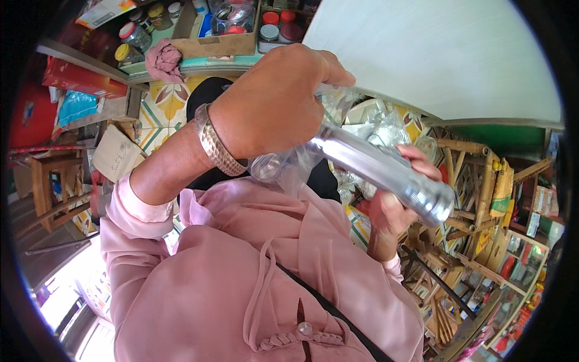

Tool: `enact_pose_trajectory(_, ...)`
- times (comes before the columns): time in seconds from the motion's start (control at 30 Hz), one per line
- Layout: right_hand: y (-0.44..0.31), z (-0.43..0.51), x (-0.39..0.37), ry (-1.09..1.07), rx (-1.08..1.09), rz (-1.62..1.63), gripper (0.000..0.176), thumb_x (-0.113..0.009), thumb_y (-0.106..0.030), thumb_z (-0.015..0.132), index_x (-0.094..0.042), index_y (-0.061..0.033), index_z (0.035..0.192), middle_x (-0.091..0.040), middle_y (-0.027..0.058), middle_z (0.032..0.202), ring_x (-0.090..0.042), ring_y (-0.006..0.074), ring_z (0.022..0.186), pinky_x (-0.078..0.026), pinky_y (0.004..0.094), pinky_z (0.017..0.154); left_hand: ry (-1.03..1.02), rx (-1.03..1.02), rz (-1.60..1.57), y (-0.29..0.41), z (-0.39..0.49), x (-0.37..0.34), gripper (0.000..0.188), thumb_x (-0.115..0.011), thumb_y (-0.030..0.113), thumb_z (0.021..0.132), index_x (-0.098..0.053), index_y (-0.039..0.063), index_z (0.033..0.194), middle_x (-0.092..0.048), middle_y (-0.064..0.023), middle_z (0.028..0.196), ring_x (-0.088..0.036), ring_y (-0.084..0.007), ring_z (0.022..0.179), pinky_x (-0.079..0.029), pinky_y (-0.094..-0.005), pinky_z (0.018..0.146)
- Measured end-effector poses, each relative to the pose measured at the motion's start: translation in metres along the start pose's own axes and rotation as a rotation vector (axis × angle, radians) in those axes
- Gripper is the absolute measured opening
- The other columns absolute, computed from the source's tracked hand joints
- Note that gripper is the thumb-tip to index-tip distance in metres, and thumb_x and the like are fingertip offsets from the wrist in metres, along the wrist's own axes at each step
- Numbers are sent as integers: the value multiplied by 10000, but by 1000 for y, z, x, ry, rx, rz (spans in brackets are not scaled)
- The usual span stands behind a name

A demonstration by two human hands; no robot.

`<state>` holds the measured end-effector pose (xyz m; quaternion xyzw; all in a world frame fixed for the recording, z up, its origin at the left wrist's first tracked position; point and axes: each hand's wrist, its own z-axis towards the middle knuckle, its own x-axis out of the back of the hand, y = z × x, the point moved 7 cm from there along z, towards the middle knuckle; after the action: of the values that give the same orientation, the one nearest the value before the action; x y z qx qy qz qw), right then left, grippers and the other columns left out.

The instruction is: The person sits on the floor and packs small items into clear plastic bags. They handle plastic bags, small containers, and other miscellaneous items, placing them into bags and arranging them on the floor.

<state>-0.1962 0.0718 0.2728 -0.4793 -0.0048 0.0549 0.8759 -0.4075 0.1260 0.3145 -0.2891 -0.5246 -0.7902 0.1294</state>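
A silver metal flashlight (366, 156) with a ribbed barrel slants across the space before my chest. My right hand (396, 199) grips it near its lower right end, thumb on the near side and fingers behind. My left hand (280, 99), with a wide patterned bracelet (219, 142) at the wrist, is closed at the other end, which it partly hides. Clear plastic bag film (294, 174) shows on both sides of this fist; the fingertips are mostly hidden. Under the left wrist, a round shiny object (267, 167) shows through the plastic.
A white tabletop (434, 59) lies at the upper right, close beyond my hands. Crumpled clear bags (384, 122) are behind the flashlight. Bamboo chair frames (470, 181) stand right. A cardboard box (217, 45), jars (135, 38) and a pink cloth (163, 59) sit on a shelf.
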Motion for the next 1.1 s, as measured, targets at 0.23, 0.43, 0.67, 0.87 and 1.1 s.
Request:
enact_pose_trajectory(0.23,36,8,-38,72,-192,146,632,-834,-121,690,-410,-69,1155,-526,272,1217,-528,316,1156,-435,458,1003,-49,-143,24,-13,18,4,401,-512,-1,681,-677,-19,1046,-667,-184,1046,-634,-299,757,-510,-351,736)
enact_pose_trajectory(0.43,50,10,-57,34,-340,107,584,-759,13,729,-380,-54,1169,-514,273,1246,-526,323,1184,-439,470,1015,-42,-107,13,-20,20,6,371,-534,13,658,-704,-28,985,-682,-214,984,-635,-342,933,-481,-379,879)
enact_pose_trajectory(0.67,44,24,-50,19,-204,33,555,-706,57,705,-447,-41,1185,-548,234,1206,-540,344,1172,-457,476,989,-58,-77,-97,-30,25,7,379,-525,-10,640,-696,-61,974,-676,-238,972,-640,-352,943,-481,-365,868)
enact_pose_trajectory(0.87,0,58,-54,-113,-109,-1,608,-697,-244,731,-456,74,1189,-595,246,1044,-615,292,956,-502,416,865,-134,42,-189,-38,21,9,402,-530,-21,619,-688,-78,985,-676,-253,923,-665,-326,858,-513,-353,786)
enact_pose_trajectory(1.1,14,51,-81,-313,-278,-101,712,-697,-239,745,-418,64,1327,-625,213,1047,-611,250,957,-449,367,905,-151,87,-217,-42,23,7,418,-518,-28,612,-689,-74,991,-681,-248,917,-668,-323,827,-519,-343,766)
